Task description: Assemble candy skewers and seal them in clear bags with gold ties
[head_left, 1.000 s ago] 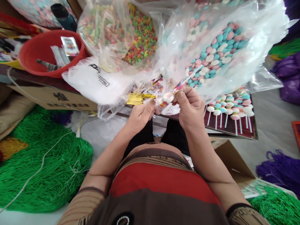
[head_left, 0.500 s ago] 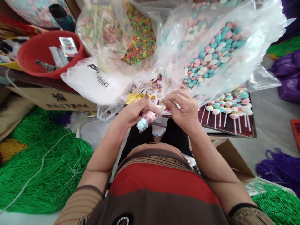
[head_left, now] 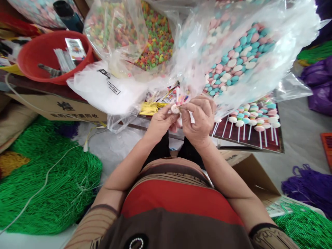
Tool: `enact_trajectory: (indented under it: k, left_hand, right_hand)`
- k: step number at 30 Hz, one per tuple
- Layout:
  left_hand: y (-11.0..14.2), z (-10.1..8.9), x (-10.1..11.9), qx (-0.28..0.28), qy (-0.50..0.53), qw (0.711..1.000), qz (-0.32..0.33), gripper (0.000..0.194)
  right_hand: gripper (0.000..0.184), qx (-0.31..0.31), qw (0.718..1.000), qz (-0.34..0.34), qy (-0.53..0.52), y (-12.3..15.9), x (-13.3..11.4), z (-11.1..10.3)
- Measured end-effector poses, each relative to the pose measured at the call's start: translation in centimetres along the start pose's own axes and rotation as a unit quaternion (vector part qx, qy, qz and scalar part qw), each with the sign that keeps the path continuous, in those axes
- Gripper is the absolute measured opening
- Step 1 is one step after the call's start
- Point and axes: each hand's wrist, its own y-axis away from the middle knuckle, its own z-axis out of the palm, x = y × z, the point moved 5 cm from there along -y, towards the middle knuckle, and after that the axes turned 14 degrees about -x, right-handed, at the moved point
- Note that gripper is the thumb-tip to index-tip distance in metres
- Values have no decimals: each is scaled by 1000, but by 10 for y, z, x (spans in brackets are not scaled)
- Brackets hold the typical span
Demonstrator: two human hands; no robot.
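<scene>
My left hand (head_left: 162, 124) is closed, thumb and fingertips pinching a bagged candy stick (head_left: 175, 109) whose round, pale end shows between the hands. Most of the stick is hidden by the fingers; a pinkish bit shows below them. Against that pale end, my right hand (head_left: 198, 117) is closed in a pinch; whatever thin thing its fingertips grip is too small to make out. Just beyond the fingertips is a printed, colourful wrapper piece (head_left: 183, 98). Gold twist ties (head_left: 149, 108) lie in a bundle left of the hands.
Finished-looking candy sticks (head_left: 249, 117) lie at the table's right. Behind stand a bag of pink, blue and white candies (head_left: 233, 65) and a bag of coloured rings (head_left: 155, 41). White plastic bags (head_left: 109, 93) and a red basin (head_left: 54, 57) are left. Green strands (head_left: 46, 186) cover the floor.
The pink and blue bagged candy, which lay across my left hand, is now turned and mostly hidden. My left hand has moved right and up, and the hands have come together.
</scene>
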Motion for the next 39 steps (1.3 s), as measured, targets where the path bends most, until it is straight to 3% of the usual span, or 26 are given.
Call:
enact_trajectory:
  k: [2,4,8,12,14,18,22,24,27,31,33,36,37,39]
  left_hand:
    - [-4,-10,9,75,-90,991,71,40]
    - [-5,-16,21,100,-136,977,127,34]
    - [6,-22,43,29,-134,973,184,32]
    - [30,-13,62,-104,-215,946,219,38]
    - [39,2,63,-164,-356,895,213,34]
    - [44,30,50,-110,-571,778,239,24]
    - [47,68,30,-110,-600,707,358,21]
    - [50,86,21,-163,-566,698,408,17]
    - [51,99,10,-236,-514,708,422,15]
    - [39,81,4,-205,-515,746,369,18]
    - [31,63,2,-173,-521,763,339,25]
    - [21,39,1,-116,-535,788,281,33]
    - [18,32,1,-98,-543,793,258,33]
    - [13,22,-1,-69,-562,798,209,33]
  right_hand:
    - [28,-7,997,31,-70,2,1,5]
    - [31,-55,978,76,-184,4,7,15]
    - [36,-146,905,148,-370,3,17,27]
    - [38,-122,892,149,-408,-5,20,18]
    - [39,-120,886,149,-423,-7,20,16]
    - [42,-107,846,167,-495,1,21,16]
    - [39,-98,763,210,-604,27,28,1]
    - [38,-85,757,216,-610,48,37,-21]
    - [36,-25,804,228,-548,94,63,-68]
    - [33,55,849,379,-364,185,123,-128]
    - [30,34,849,471,-237,231,152,-152]
    - [16,-84,806,585,-18,276,181,-178]
    - [13,-95,798,592,53,280,184,-186]
    - [8,-56,828,545,115,267,179,-195]
